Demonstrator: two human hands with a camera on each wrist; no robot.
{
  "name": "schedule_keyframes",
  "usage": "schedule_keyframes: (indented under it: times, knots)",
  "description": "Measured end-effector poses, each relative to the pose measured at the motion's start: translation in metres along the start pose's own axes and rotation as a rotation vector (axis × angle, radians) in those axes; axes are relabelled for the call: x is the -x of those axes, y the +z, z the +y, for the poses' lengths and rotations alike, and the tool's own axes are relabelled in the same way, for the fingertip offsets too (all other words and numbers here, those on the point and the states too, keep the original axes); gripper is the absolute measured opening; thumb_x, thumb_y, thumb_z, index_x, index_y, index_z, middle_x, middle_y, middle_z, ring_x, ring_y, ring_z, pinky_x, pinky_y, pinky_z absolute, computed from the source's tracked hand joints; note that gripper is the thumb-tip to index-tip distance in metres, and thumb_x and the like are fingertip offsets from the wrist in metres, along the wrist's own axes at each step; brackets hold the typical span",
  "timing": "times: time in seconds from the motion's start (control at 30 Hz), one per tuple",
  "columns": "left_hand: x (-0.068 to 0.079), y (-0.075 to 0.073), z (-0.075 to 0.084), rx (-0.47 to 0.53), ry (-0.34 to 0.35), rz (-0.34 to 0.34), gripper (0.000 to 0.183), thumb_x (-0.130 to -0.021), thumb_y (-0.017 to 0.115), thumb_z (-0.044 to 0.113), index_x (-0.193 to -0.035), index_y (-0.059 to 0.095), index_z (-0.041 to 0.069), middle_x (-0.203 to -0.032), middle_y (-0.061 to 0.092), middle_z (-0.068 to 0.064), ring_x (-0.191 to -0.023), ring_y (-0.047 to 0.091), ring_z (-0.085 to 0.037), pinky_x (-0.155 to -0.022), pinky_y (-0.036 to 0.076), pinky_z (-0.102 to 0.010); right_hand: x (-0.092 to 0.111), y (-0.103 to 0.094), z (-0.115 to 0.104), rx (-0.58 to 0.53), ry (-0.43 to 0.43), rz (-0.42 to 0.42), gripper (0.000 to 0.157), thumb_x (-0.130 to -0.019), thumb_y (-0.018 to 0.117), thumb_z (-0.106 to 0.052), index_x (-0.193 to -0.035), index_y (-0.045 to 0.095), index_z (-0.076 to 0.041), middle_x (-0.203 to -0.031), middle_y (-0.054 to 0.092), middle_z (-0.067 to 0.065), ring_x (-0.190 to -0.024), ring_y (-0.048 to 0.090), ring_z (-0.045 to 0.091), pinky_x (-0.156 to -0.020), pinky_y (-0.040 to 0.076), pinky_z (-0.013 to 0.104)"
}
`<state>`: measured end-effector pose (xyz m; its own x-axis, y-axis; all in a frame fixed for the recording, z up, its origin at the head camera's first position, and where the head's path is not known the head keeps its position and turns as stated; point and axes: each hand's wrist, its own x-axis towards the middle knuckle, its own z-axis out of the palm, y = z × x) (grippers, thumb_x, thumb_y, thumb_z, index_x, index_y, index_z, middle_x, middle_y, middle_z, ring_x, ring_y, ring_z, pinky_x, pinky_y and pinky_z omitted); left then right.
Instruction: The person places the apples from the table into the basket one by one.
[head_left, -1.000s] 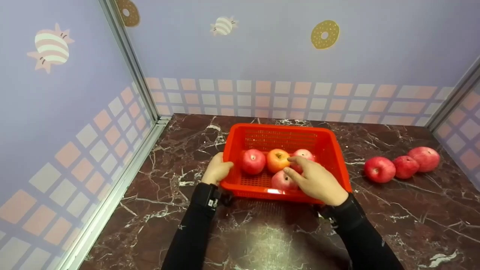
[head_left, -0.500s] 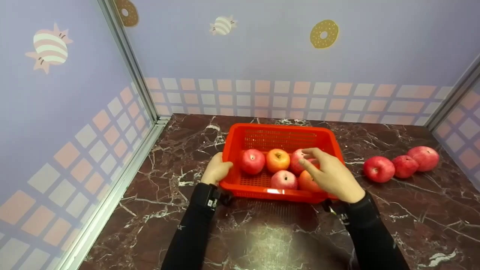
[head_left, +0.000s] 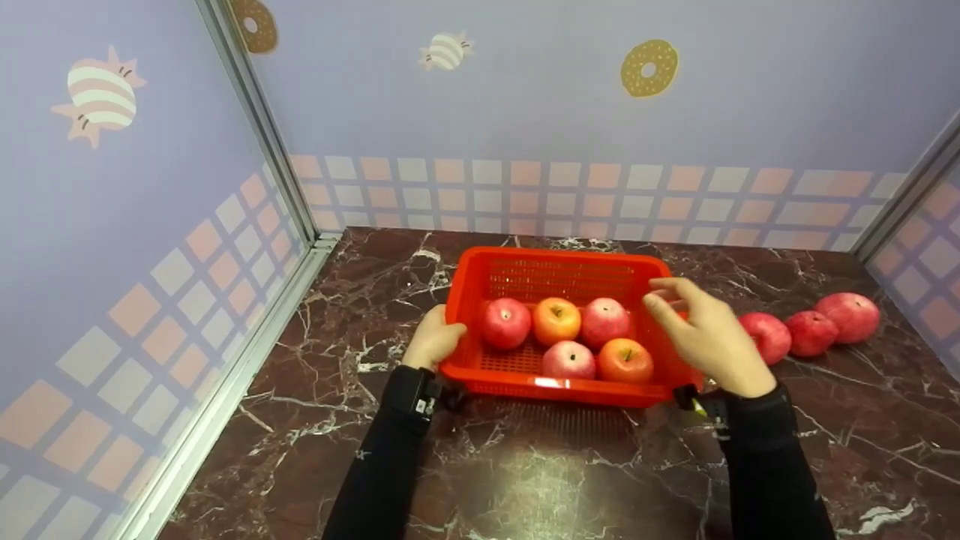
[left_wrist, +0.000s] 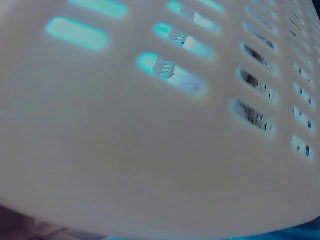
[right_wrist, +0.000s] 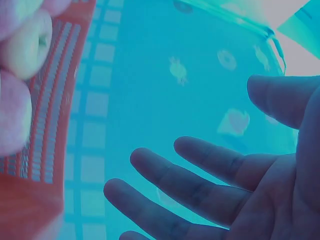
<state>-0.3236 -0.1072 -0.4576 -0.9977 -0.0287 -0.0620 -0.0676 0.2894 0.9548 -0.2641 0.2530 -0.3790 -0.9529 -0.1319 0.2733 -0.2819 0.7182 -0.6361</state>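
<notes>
A red plastic basket (head_left: pixel 570 259) with slotted walls stands on the marbled table. Inside lie several apples: a red apple (head_left: pixel 506 324) at left, an orange-yellow apple (head_left: pixel 556 321) in the middle, a pink-red apple (head_left: pixel 605 322) behind, a pale pink apple (head_left: pixel 568 361) and an orange-red apple (head_left: pixel 626 361) at the front. My left hand (head_left: pixel 435 339) grips the basket's left rim, thumb on top; a slotted wall (left_wrist: pixel 125 140) fills the left wrist view. Over the right rim, my right hand (head_left: pixel 711 337) hovers with spread fingers (right_wrist: pixel 185 190) and holds nothing.
To the right of the basket, three more apples sit in a row on the table: a red apple (head_left: pixel 769 339), partly behind my right hand, a smaller one (head_left: pixel 812 334) and a large pinkish one (head_left: pixel 847 318). Patterned panels (head_left: pixel 525 112) enclose the table behind and at both sides.
My right hand has moved out of the basket to the right, uncovering the orange-red apple at the front right. The left hand and basket have stayed in place.
</notes>
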Motion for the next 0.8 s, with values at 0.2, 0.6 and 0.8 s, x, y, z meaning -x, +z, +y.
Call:
schedule_keyframes:
  times: [0.2, 0.6, 0.8]
  knots:
    - [0.001, 0.0, 0.0, 0.005, -0.01, 0.001, 0.043, -0.083, 0.051, -0.005, -0.126, 0.055, -0.013, -0.119, 0.064, -0.03, -0.101, 0.066, -0.035, -0.086, 0.059, -0.044, 0.001, -0.021, 0.017, 0.006, 0.067, 0.064, 0.059, -0.104, 0.047, -0.053, -0.141, 0.057, -0.008, -0.129, 0.068, 0.022, -0.116, 0.066, 0.04, -0.095, 0.052, 0.058]
    - [0.001, 0.0, -0.001, 0.016, -0.011, -0.009, 0.044, -0.083, 0.05, -0.006, -0.126, 0.054, -0.014, -0.117, 0.063, -0.028, -0.1, 0.066, -0.035, -0.084, 0.06, -0.043, -0.005, -0.044, 0.056, 0.042, 0.186, 0.135, 0.066, -0.104, 0.043, -0.057, -0.143, 0.054, -0.005, -0.133, 0.063, 0.03, -0.123, 0.058, 0.047, -0.1, 0.045, 0.062]
    - [0.0, 0.0, -0.001, 0.015, -0.017, -0.009, 0.044, -0.084, 0.05, -0.006, -0.127, 0.053, -0.013, -0.118, 0.062, -0.027, -0.104, 0.067, -0.037, -0.087, 0.06, -0.046, -0.011, -0.049, 0.079, 0.047, 0.26, 0.137, 0.068, -0.105, 0.041, -0.055, -0.146, 0.05, -0.001, -0.14, 0.057, 0.033, -0.131, 0.051, 0.051, -0.106, 0.039, 0.066]
